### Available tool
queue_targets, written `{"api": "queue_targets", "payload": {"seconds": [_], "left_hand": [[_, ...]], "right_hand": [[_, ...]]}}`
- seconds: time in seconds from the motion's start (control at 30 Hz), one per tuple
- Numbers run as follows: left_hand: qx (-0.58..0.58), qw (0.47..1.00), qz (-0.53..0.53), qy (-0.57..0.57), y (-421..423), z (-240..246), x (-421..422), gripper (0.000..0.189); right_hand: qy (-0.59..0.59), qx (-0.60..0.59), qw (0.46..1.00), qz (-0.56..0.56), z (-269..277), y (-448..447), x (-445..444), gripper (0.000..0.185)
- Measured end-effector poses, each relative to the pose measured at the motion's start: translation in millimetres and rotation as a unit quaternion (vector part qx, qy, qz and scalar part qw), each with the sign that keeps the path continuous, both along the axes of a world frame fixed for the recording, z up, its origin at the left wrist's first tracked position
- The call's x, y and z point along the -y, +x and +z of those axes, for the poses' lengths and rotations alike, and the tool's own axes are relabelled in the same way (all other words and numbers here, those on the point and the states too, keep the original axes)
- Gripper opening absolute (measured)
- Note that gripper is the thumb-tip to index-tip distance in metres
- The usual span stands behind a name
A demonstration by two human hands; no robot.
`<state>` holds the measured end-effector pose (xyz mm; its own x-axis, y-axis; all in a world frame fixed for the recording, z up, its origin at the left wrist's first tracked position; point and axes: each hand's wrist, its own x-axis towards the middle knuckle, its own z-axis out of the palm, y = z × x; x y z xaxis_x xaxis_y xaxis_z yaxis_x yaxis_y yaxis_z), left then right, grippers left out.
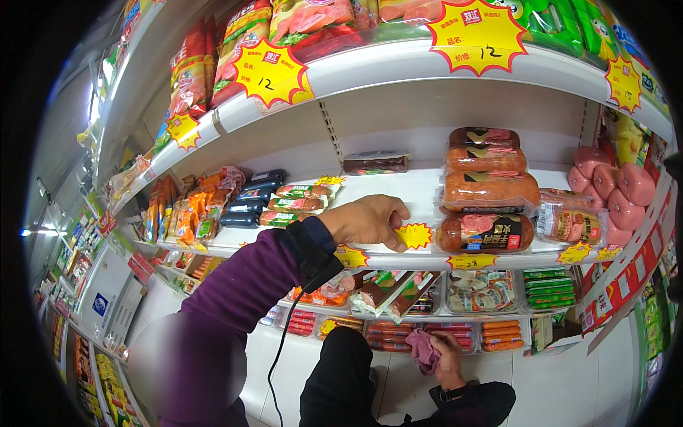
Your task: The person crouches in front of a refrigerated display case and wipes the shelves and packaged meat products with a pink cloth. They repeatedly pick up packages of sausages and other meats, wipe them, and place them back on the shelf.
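Note:
My left hand (pixel 368 220), in a purple sleeve with a black wrist strap, reaches over the middle white shelf (pixel 373 198). Its thumb and fingertips pinch the left edge of a yellow starburst price tag (pixel 416 235) with a red border. Just right of that tag lies a stack of large packaged ham sausages (pixel 484 233). Behind my hand, a dark packaged sausage (pixel 375 163) rests near the back panel. Lower down, my right hand (pixel 450 358) grips a crumpled pink cloth (pixel 425 349) in front of the lowest sausage trays.
Green-labelled sausages (pixel 292 204) and dark-blue wrapped sausages (pixel 246 205) lie left; round pink hams (pixel 629 196) sit right. Trays of packaged meats (pixel 480 291) fill the shelf below. An upper shelf edge (pixel 368 66) with price tags overhangs. A black cable (pixel 281 347) hangs from my left wrist.

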<state>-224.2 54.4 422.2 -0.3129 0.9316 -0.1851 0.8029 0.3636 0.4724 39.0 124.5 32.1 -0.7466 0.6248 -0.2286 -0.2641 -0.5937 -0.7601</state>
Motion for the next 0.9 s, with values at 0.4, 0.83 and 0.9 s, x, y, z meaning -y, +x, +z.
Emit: {"api": "queue_targets", "payload": {"seconds": [0.4, 0.83, 0.9], "left_hand": [[0.108, 0.994, 0.035, -0.003, -3.8, -2.4, 5.4, 0.060], [0.122, 0.989, 0.032, 0.080, 5.7, 11.0, 21.7, 0.036], [0.105, 0.990, 0.028, 0.093, 9.2, 13.1, 25.0, 0.034]], "right_hand": [[0.003, 0.001, 1.000, 0.002, 3.2, 2.4, 1.4, 0.027], [0.005, 0.000, 1.000, 0.011, -1.7, 1.8, 2.2, 0.027], [0.001, 0.001, 1.000, 0.008, -0.9, 2.5, 2.5, 0.026]]}}
